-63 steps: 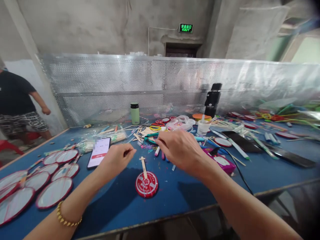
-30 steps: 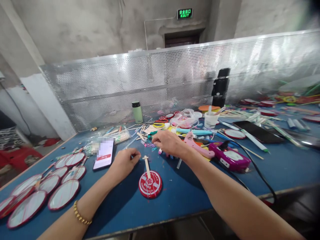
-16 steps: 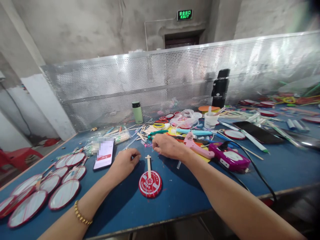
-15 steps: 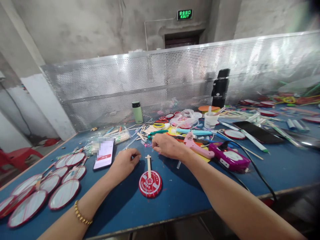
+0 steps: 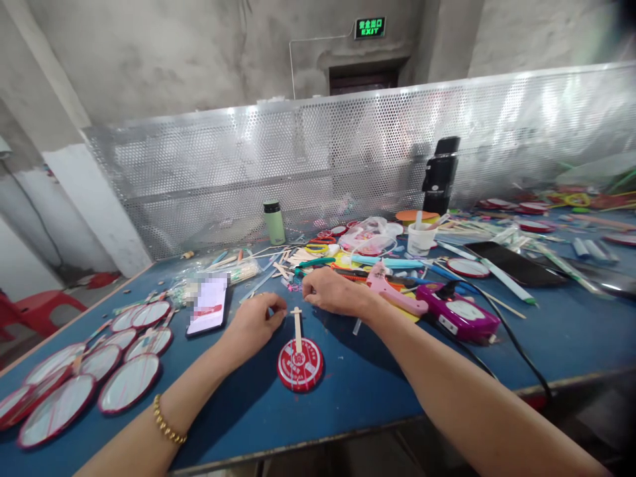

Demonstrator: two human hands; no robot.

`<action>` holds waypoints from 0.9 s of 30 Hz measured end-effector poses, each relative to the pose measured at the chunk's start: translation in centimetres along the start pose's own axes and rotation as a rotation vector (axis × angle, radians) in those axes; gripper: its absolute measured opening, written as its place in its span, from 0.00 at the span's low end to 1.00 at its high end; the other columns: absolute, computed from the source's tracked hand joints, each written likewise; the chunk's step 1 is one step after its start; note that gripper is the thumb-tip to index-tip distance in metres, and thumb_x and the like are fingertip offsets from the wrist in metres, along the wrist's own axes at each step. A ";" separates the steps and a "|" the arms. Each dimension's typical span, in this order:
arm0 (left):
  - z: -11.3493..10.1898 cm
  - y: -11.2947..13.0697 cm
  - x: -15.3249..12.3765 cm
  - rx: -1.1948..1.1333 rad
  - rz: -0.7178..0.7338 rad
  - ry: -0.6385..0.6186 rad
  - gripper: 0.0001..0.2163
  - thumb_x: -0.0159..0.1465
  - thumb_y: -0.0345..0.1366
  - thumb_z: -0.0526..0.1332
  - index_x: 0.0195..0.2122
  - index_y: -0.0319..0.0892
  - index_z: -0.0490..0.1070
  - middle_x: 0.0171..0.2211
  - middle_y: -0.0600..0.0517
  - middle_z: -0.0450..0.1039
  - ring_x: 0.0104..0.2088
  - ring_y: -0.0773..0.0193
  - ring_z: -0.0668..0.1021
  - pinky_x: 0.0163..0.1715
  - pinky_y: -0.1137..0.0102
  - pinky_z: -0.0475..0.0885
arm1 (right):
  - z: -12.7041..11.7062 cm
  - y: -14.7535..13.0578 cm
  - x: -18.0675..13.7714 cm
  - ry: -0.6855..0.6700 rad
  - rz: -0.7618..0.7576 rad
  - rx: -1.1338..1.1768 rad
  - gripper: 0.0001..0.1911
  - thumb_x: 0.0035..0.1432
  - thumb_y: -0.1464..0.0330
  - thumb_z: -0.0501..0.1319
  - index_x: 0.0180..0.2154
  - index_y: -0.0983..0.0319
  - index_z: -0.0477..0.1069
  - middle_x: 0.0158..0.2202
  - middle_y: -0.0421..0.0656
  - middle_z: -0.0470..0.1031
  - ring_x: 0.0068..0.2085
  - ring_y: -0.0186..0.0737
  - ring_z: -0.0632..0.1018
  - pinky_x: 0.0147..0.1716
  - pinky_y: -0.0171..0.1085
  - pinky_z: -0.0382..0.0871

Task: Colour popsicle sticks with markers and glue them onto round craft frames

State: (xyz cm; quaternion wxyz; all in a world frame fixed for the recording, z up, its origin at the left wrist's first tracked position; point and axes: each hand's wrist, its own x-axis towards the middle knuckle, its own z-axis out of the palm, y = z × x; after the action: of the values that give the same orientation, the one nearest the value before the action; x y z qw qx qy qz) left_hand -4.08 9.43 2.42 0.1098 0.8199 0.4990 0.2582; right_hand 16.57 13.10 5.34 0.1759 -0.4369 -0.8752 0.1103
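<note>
A red round lid-like disc [image 5: 299,375] with white print lies on the table in front of me. A flat wooden stick [image 5: 297,331] rests on it and points away from me, with a short crosspiece at its far end. My left hand [image 5: 258,321] hovers left of the stick's tip, fingers bent, with a gap between thumb and forefinger and nothing visible in it. On the other side, my right hand [image 5: 330,291] has its fingers curled together near small pink bits [image 5: 295,287]; whatever they pinch is hidden. Neither hand touches the disc.
Several red-rimmed round pieces [image 5: 130,383] lie at left, near a phone [image 5: 207,311]. A pink glue gun [image 5: 392,291] and a purple power strip [image 5: 457,315] with cables sit right. Behind stand a green bottle [image 5: 273,225], a white cup [image 5: 420,240] and a black flask [image 5: 440,175].
My left hand has moved slightly right and its thumb and forefinger have come nearer the stick's tip. The right hand stays nearly in place. The disc and stick lie as before.
</note>
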 end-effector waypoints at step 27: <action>-0.7 0.2 0.0 0.072 0.033 0.035 0.08 0.63 0.29 0.57 0.33 0.41 0.76 0.33 0.50 0.79 0.32 0.63 0.76 0.32 0.70 0.66 | -0.8 -1.2 -0.7 -0.182 -0.087 -0.216 0.08 0.52 0.79 0.61 0.33 0.67 0.79 0.33 0.46 0.80 0.33 0.36 0.76 0.29 0.30 0.59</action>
State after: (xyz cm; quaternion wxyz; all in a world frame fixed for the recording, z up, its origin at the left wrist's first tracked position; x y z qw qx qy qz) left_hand -4.30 9.26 3.08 0.0674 0.8268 0.4961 0.2563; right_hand 16.43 11.83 6.29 0.0527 -0.4032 -0.9124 0.0471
